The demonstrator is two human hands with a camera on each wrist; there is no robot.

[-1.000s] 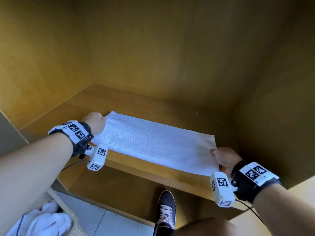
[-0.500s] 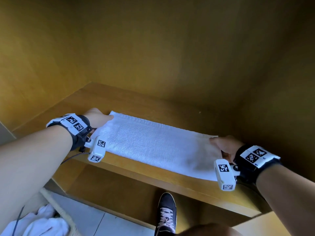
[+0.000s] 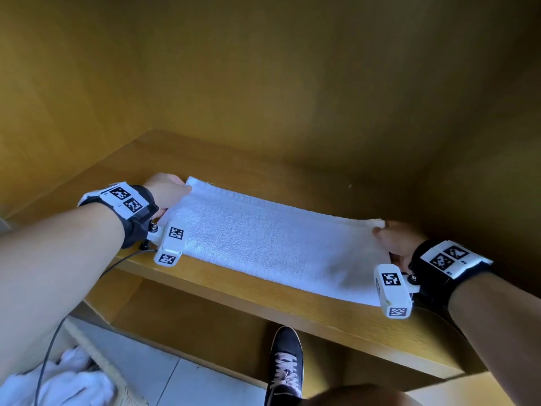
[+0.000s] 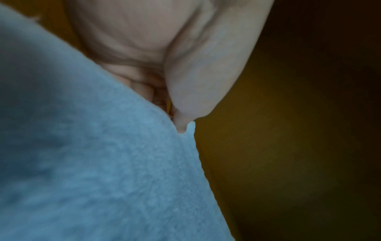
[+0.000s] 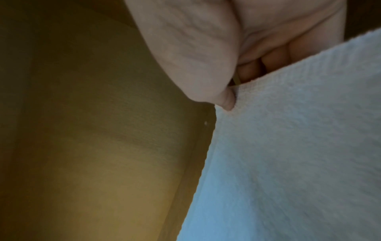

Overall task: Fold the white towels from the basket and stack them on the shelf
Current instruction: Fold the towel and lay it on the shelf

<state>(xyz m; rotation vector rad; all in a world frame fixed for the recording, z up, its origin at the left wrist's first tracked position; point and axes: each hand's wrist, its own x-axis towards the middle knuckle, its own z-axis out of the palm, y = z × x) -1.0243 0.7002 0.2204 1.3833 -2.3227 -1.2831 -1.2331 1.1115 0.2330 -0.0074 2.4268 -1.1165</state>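
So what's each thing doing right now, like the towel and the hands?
towel: folded into a long strip, lying flat on the shelf
left hand: pinches the towel's left end
right hand: pinches the towel's right end
shelf: bears the towel
basket: on the floor, white towels inside

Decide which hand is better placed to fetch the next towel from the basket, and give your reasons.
Left, probably. The basket sits low on the floor beside the left forearm. Both the left hand and right hand pinch the towel, so neither is free yet.

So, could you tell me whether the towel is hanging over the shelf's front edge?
No, the towel lies wholly on the shelf.
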